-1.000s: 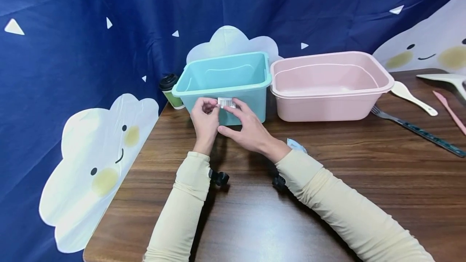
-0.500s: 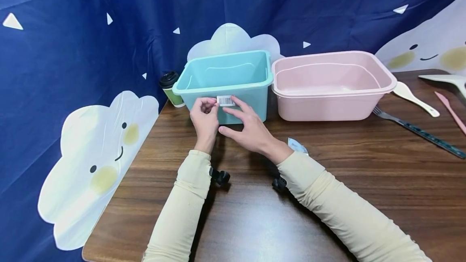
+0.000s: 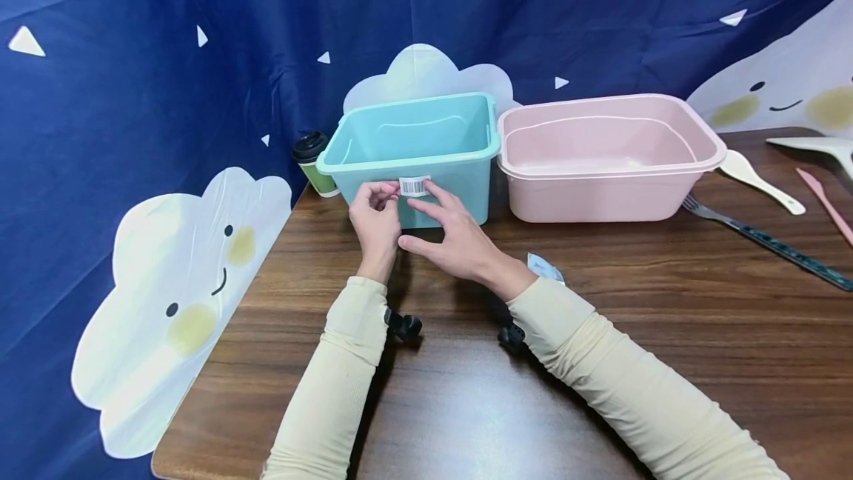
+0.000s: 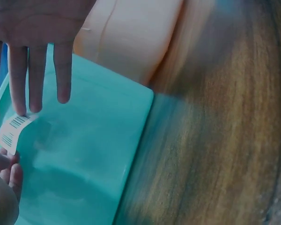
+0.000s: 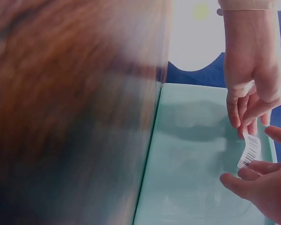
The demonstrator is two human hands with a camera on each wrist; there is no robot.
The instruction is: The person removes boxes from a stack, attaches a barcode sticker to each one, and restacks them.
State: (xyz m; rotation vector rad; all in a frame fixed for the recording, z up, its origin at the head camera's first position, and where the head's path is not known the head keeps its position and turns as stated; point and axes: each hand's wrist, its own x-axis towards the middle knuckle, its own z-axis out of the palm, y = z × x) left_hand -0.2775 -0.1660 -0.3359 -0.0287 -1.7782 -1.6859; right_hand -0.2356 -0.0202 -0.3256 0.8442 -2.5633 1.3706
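A white barcode label [image 3: 415, 186] lies before the front wall of a turquoise plastic bin [image 3: 460, 184]. My left hand [image 3: 376, 221] pinches the label's left end between thumb and fingertips, as the right wrist view also shows. The fingers of my right hand [image 3: 460, 239] are stretched out, with fingertips at the label's right end. In both wrist views the label [image 5: 250, 150] curves; how much of it sticks to the bin I cannot tell.
A pink basin [image 3: 593, 195] stands right of the bin, a green paper cup [image 3: 318, 169] with black lid to its left. A white spoon [image 3: 760, 180], a fork [image 3: 766, 239] and a pink knife [image 3: 826, 206] lie right. A blue-white packet [image 3: 544, 267] sits behind my right wrist.
Both hands stay almost in place. Slightly more of the label shows than a second ago, as the right middle finger sits a little lower. The head view has shifted slightly.
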